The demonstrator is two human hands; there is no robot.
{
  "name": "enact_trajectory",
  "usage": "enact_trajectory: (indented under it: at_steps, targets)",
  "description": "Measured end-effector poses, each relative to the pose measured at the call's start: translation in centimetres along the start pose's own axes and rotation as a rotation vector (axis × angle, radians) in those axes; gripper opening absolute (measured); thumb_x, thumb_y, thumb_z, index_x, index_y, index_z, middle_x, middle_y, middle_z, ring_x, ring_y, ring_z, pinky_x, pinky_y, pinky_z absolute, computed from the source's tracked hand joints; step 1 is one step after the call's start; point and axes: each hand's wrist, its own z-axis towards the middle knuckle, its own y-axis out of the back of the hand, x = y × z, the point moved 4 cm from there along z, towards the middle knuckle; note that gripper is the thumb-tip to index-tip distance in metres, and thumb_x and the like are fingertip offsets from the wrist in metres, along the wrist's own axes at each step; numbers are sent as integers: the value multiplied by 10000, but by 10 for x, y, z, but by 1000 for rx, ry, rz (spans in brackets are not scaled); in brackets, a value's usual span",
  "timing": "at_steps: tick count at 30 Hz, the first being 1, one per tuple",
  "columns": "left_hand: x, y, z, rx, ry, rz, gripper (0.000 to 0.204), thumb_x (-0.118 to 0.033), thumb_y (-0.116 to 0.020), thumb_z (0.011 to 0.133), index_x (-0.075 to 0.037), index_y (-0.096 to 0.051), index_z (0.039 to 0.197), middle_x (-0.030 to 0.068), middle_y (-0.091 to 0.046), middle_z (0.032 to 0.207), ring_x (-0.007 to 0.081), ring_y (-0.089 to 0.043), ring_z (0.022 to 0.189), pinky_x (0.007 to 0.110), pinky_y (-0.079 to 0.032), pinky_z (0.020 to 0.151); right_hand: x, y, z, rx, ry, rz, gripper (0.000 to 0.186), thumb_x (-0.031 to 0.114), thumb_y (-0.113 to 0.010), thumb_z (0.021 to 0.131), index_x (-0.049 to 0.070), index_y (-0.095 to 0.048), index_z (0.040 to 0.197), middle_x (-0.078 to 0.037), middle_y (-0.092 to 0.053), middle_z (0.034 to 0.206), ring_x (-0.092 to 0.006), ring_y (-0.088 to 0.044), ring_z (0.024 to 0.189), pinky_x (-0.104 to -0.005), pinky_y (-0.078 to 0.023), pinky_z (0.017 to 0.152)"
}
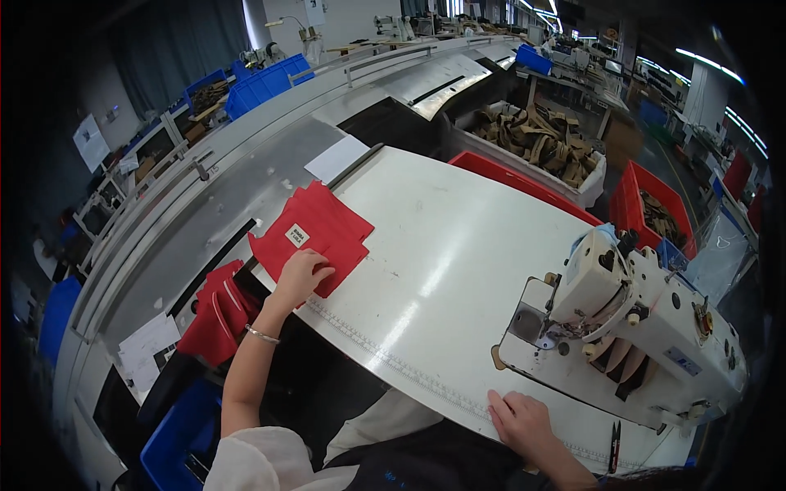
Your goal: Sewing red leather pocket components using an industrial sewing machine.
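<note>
On the left end of the white sewing table lies a fanned stack of red fabric pieces, the top one bearing a small pale label. My left hand is over the stack's near edge, just below the label, its fingers drawn together in a pinch on the red fabric. At the table's front edge, my right hand rests with curled fingers and nothing visible in them. The sewing machine stands on the right, beyond that hand. Black thread snips lie to the right of it.
More red fabric hangs left of my forearm. A metal conveyor table runs along the left. Behind the table are a white bin of brown straps and a red crate. A blue bin sits at lower left.
</note>
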Motion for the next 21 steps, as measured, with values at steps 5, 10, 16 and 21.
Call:
enact_trajectory:
  at_steps: [5, 10, 16, 21]
  targets:
    - [6, -22, 2, 151, -150, 374, 122, -102, -657, 775, -19, -660, 864, 93, -641, 949, 283, -606, 897, 365, -513, 729, -9, -5, 4, -53, -60, 78, 257, 83, -695, 752, 58, -659, 1006, -33, -488, 674, -190, -531, 567, -316, -420, 494]
    - [19, -4, 24, 264, -138, 76, 85, -85, -638, 769, -19, -618, 819, 96, -598, 837, 263, -609, 831, 380, -513, 674, -9, -2, 1, -127, -65, 91, 256, 47, -690, 739, 55, -673, 994, -40, -483, 660, -208, -517, 535, -332, -405, 474]
    - [13, -16, 15, 193, -344, 350, 102, -110, -671, 741, -39, -662, 813, 94, -646, 822, 270, -637, 767, 360, -514, 671, -9, -4, 1, -142, -55, 74, 267, 39, -691, 735, 49, -667, 1000, -44, -487, 664, -212, -519, 540, -333, -406, 479]
    - [26, -1, 28, 238, -97, 41, 102, -93, -655, 733, -2, -681, 773, 118, -670, 762, 253, -652, 710, 325, -521, 663, -8, -4, -2, -90, -53, 59, 311, 67, -694, 713, 52, -669, 1023, -29, -490, 694, -181, -543, 602, -311, -444, 520]
